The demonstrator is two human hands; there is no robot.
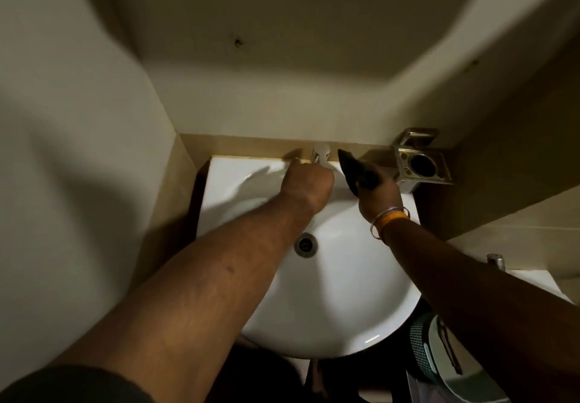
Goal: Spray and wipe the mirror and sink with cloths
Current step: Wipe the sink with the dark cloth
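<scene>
**Dark cloth gripped at the back of the sink**

A dark cloth (357, 170) is clasped in the right hand (378, 194), its long axis tilted and its pointed end aimed up-left toward the tap (320, 156). The cloth projects above the fist, just beside the tap. The left hand (309, 187) is curled at the tap's base; whether anything is gripped cannot be told. Both are held over the rear rim of the white sink (339, 277), its drain (305, 244) below. A metal holder (419, 164) is fixed to the dim beige wall (282, 88).

White round sink (345, 277) with central drain, dark cloth (356, 168) bunched at its rear rim
</scene>
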